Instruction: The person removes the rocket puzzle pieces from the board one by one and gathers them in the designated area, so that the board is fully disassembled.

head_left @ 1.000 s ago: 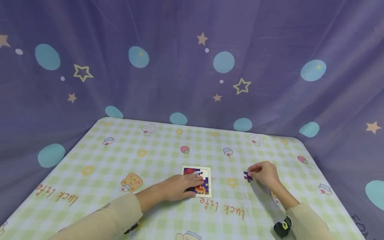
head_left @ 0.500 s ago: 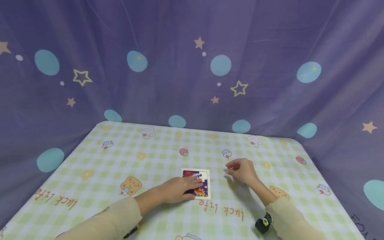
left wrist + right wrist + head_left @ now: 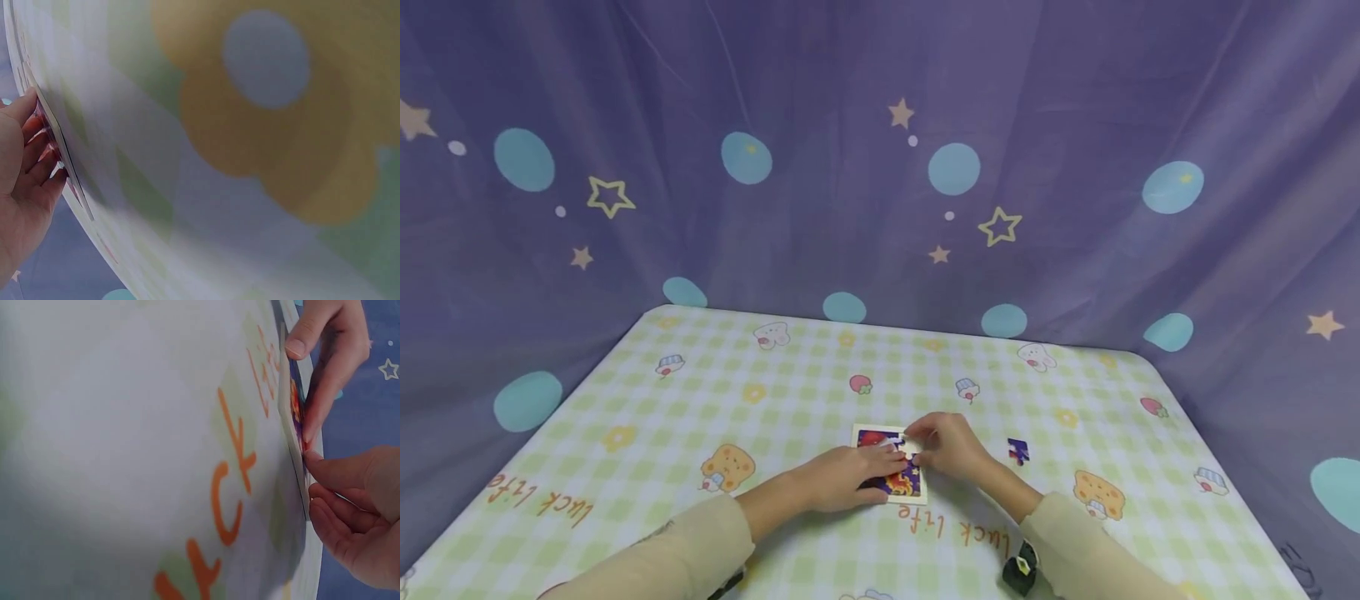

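Observation:
A small picture puzzle in a cream frame lies on the table, with a pale bare slot at its upper right. My left hand rests flat across the puzzle's left side, fingers extended and hiding part of the picture. At the upper right corner is my right hand, its thumb and fingertips bent down at the bare slot with a gap between them. In the right wrist view its thumb meets the puzzle's edge. A loose purple jigsaw piece lies on the table to the right.
The table wears a green-and-white checked cloth printed with cartoon food, flowers and lettering. Purple curtain with stars and blue dots hangs behind and at both sides. A dark wrist device is on the right forearm.
My right hand has let go of the jigsaw piece, leaving it on the table, and moved left to the puzzle's upper right corner. The left hand has stayed on the puzzle.

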`<move>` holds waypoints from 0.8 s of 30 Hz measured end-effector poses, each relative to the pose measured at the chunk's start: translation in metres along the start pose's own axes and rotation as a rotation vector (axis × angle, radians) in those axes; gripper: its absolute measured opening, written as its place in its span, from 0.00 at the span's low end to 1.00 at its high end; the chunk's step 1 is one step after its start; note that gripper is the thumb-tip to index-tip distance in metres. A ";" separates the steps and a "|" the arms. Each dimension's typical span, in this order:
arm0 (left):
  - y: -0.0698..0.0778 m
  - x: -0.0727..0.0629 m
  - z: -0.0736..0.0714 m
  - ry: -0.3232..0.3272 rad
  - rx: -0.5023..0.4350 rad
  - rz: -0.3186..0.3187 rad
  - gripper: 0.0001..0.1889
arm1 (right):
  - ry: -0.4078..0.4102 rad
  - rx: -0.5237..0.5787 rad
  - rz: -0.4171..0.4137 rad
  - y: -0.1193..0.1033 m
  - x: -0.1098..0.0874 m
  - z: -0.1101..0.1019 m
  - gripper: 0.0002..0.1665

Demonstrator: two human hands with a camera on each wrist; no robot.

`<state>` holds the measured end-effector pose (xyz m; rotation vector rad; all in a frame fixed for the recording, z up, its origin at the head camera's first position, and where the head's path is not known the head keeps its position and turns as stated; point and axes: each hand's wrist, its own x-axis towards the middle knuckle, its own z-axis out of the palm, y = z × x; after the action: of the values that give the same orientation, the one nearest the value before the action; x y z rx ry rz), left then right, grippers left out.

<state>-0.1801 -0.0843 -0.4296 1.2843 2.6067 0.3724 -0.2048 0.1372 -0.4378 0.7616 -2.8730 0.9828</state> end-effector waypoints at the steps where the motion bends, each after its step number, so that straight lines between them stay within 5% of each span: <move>1: 0.000 0.000 0.000 -0.003 -0.004 0.002 0.26 | -0.008 -0.007 -0.006 0.000 0.000 0.001 0.19; 14: 0.000 0.004 -0.001 0.025 0.019 0.020 0.25 | -0.050 -0.055 -0.081 -0.005 0.005 0.002 0.17; 24: -0.004 -0.012 -0.002 0.044 0.030 -0.004 0.23 | -0.077 -0.044 -0.099 -0.007 0.007 -0.002 0.16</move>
<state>-0.1765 -0.0964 -0.4281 1.2944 2.6612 0.3658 -0.2077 0.1302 -0.4310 0.9473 -2.8776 0.8950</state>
